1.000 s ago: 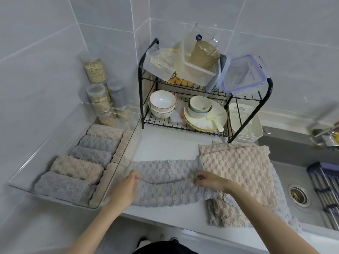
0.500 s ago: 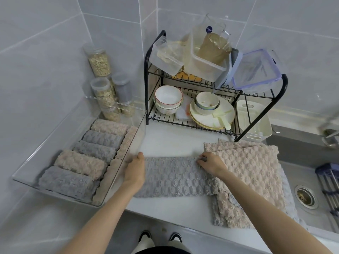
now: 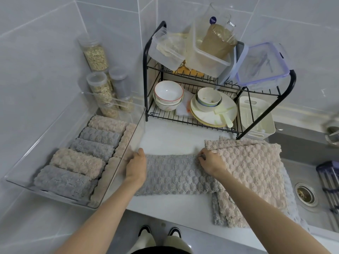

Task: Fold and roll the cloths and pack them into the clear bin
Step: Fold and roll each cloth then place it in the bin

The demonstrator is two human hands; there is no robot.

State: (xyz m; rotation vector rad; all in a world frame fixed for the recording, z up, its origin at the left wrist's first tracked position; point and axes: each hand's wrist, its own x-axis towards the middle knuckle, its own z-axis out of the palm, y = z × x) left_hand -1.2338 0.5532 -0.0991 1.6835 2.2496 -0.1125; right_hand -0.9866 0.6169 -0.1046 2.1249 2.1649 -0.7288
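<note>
A grey waffle cloth lies folded into a flat rectangle on the white counter. My left hand rests palm-down on its left end. My right hand pinches its far right corner. A stack of unfolded beige cloths with grey ones under it lies to the right, beside the sink. The clear bin stands tilted at the left and holds several rolled grey and beige cloths in rows, with beige rolls along its right wall.
A black two-tier dish rack with bowls, plates and plastic boxes stands behind the cloth. Clear jars of oats are in the corner behind the bin. The sink with its drain is at the right. The counter edge runs below my arms.
The near half of the grey cloth was folded away from me and both hands moved to its far edge. The cloth now lies flat as a rectangle.
</note>
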